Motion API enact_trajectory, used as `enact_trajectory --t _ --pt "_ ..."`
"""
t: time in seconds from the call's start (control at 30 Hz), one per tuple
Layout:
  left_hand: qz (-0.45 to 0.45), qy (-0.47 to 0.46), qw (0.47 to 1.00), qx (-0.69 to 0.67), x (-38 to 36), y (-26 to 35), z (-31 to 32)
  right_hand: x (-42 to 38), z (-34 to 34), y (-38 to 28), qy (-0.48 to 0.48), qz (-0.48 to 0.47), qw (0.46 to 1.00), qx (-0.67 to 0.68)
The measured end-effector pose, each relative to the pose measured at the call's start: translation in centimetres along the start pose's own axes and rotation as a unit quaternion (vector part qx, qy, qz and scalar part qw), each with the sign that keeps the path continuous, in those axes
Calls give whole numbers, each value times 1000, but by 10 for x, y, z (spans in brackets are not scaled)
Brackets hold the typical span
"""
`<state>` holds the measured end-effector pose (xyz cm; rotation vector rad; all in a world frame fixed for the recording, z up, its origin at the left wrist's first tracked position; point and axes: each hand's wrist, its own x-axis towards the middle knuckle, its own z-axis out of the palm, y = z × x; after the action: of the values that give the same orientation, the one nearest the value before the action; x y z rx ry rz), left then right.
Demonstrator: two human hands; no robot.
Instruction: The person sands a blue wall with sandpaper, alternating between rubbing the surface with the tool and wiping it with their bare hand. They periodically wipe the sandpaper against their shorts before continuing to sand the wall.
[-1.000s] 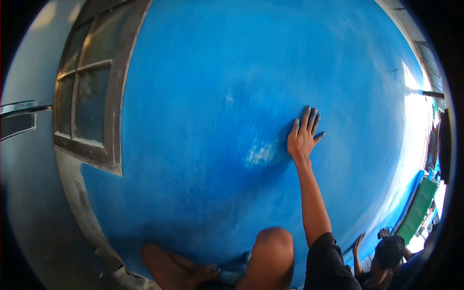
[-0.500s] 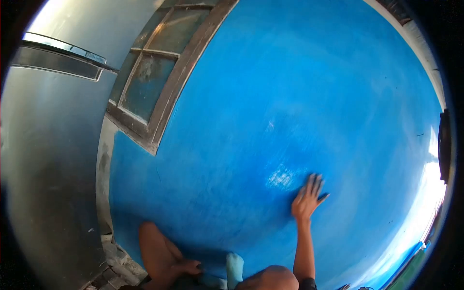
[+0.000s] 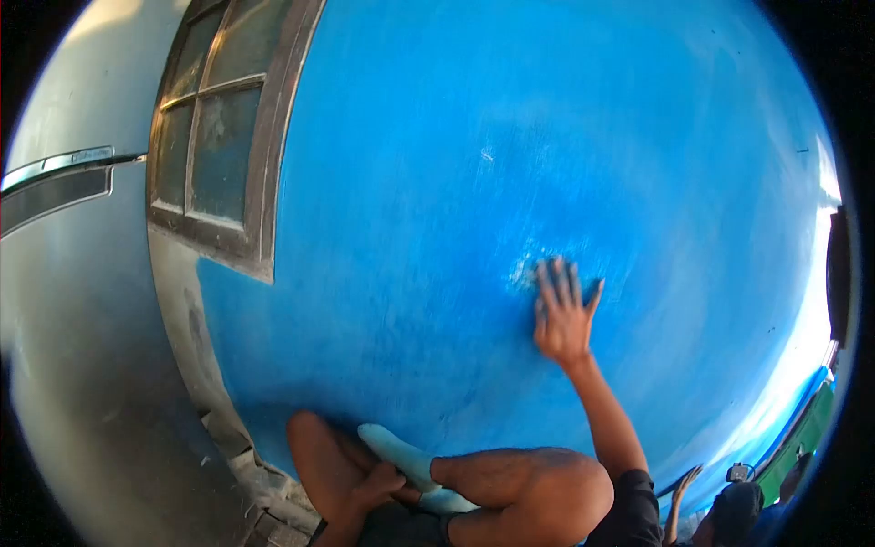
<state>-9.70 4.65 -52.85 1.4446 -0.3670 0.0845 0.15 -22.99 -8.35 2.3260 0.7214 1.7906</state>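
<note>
My right hand (image 3: pixel 563 319) lies against the blue wall (image 3: pixel 392 228) with its fingers spread, just below a glossy, wet-looking patch. Nothing shows in it, though its palm is hidden against the surface. Low down, my left hand (image 3: pixel 387 480) is closed beside my bent legs, close to the ankle. Whatever its curled fingers may hold is hidden. One of my feet, in a pale blue-green sock (image 3: pixel 399 453), points toward the bottom of the wall.
A wooden window frame (image 3: pixel 260 182) with dusty panes is set in the wall at upper left. Beside it stands a grey metal door-like panel (image 3: pixel 73 346). Rubble (image 3: pixel 260 479) lies at lower left. Another person's hand (image 3: pixel 690 479) and dark-covered head (image 3: pixel 738 510) appear at lower right.
The view has shifted and tilted. My right hand has moved up and left to the glossy patch's lower edge. More of my legs shows, and another person has come into view.
</note>
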Motion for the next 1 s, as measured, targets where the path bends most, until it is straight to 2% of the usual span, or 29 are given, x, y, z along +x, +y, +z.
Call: enact_trajectory --t 0.03,0.1,0.17,0.2,0.23,0.27,0.3,0.37,0.4,0.43,0.47,0.5,0.53,0.6,0.67,0.73,0.77,0.8,0.83,0.87,0.9,0.93,0.97,1.0 --pt "-3 -5 1000 4 11 -5 -9 26 -9 8 45 35 998 -12" --pt "-132 -44 982 125 5 -15 -17 84 -12 35 124 101 986 -39" --pt "-216 -29 939 266 6 40 -2 133 -9 53 178 160 969 -60" --pt "-127 51 985 103 -3 63 17 143 -7 54 199 191 959 -63" --pt "-32 133 989 -61 -17 74 27 138 -5 46 179 204 960 -63" --pt "-51 129 989 -56 -36 67 25 134 -4 33 171 155 971 -53" --pt "-63 153 978 -128 -50 55 20 132 -3 20 169 103 979 -44" --pt "-55 197 940 -273 -46 31 5 75 -4 -26 43 -16 997 -55" --pt "-31 212 914 -345 -21 28 -7 41 9 -39 -23 -117 991 -57" --pt "-8 223 879 -420 5 25 -16 7 18 -46 -155 -168 974 6" --pt "7 217 877 -429 13 23 -19 -16 27 -47 -122 -187 974 22" --pt "79 226 922 -305 5 19 -17 -27 34 -43 -100 -208 972 42" --pt "143 236 944 -179 -2 12 -9 -21 32 -40 -106 -224 968 37" --pt "152 243 943 -167 -8 -14 -11 -11 22 -41 -107 -222 969 -21" --pt "194 245 943 -111 15 -42 -28 19 18 -29 -63 -175 982 -16" --pt "223 250 941 -49 19 -56 -24 73 -5 -18 -21 -55 997 -46" --pt "209 257 942 -55 13 -50 -18 98 -7 -8 25 -24 998 -60" --pt "146 248 950 -122 12 -38 -15 108 -7 2 70 9 995 -74" --pt "86 240 949 -186 7 -27 -12 97 -6 3 58 7 996 -67" --pt "84 248 949 -178 -5 -7 -7 89 -3 -2 73 22 996 -56" --pt "117 268 956 22 -12 27 -1 86 3 -13 98 39 994 -41" --pt "143 279 924 217 -14 47 -3 62 7 -28 69 33 997 -23" --pt "153 286 919 222 -13 36 -12 38 12 -38 42 25 999 -21" --pt "167 266 938 150 -8 10 -14 17 17 -43 16 14 1000 -23"
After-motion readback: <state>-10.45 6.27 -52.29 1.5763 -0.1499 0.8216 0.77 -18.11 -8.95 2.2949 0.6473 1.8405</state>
